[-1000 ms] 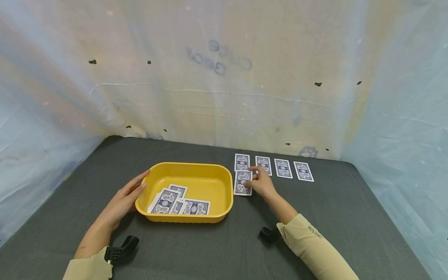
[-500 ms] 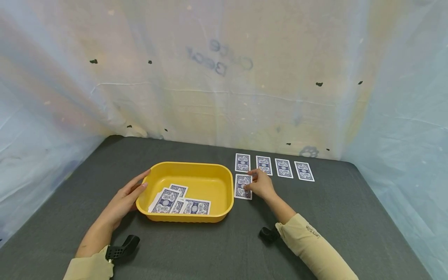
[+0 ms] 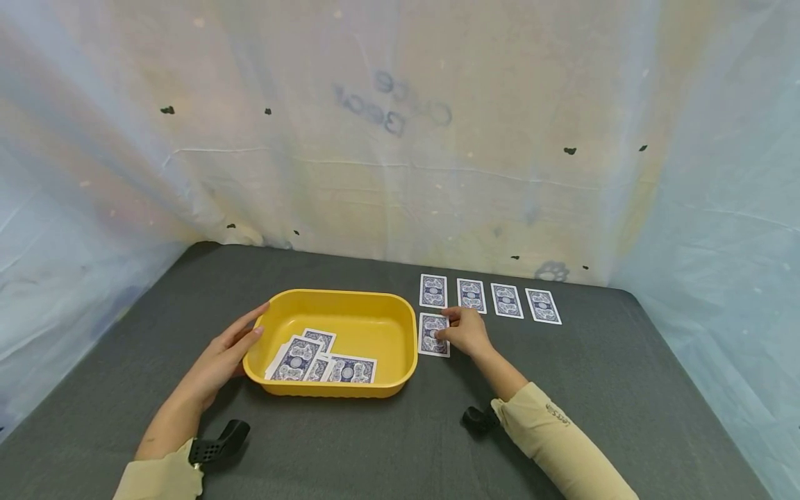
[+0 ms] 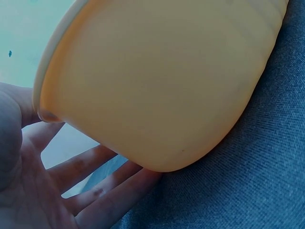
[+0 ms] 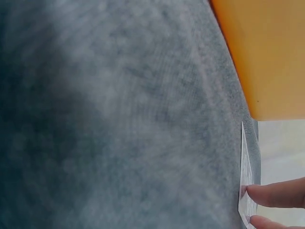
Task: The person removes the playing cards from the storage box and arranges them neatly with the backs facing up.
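A yellow tray holds several blue-backed cards piled toward its near side. My left hand rests against the tray's left end, fingers extended; the left wrist view shows fingers spread along the outside of the tray wall. Just right of the tray, my right hand touches a card lying face down on the table. In the right wrist view, fingertips press on that card.
Behind the touched card, a row of face-down cards runs to the right along the back of the dark table. A pale plastic sheet hangs behind the table.
The card under my right hand has moved toward the near side, opening a gap from the card behind it. My right hand moved slightly with it; my left hand stayed at the tray.
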`<move>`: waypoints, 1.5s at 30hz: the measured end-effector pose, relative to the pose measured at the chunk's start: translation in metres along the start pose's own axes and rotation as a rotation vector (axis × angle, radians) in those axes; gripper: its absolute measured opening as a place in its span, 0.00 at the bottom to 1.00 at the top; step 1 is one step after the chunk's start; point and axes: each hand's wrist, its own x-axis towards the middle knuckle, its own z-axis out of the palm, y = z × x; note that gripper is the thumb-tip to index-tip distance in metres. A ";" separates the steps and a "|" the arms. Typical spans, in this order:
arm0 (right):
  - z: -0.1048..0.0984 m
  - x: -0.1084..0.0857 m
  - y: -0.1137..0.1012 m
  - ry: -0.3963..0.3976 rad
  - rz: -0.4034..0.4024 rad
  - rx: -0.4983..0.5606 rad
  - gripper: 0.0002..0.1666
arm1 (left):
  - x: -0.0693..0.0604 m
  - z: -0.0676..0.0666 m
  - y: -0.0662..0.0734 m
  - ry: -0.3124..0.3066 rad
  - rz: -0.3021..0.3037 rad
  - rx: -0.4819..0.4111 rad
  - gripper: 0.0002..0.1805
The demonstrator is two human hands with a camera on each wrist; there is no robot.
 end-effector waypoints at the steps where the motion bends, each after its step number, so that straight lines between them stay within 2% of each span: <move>1: 0.000 0.000 0.000 -0.001 0.000 0.000 0.27 | 0.000 0.000 0.000 0.001 0.001 0.001 0.35; 12: 0.000 -0.001 -0.006 0.026 -0.008 0.000 0.25 | 0.000 0.000 -0.001 -0.003 0.003 -0.016 0.34; 22: -0.003 -0.005 -0.032 0.049 -0.073 0.136 0.20 | -0.001 0.000 -0.002 -0.004 0.001 -0.010 0.34; 28: -0.002 -0.007 -0.043 0.045 -0.069 0.232 0.19 | -0.001 0.000 -0.002 -0.005 0.004 -0.006 0.34; 36: 0.001 -0.014 -0.065 0.005 -0.045 0.395 0.19 | -0.001 -0.001 -0.002 -0.002 -0.005 0.003 0.35; 45: 0.007 -0.022 -0.083 -0.057 -0.081 0.396 0.17 | 0.001 -0.001 -0.001 -0.012 -0.015 0.015 0.35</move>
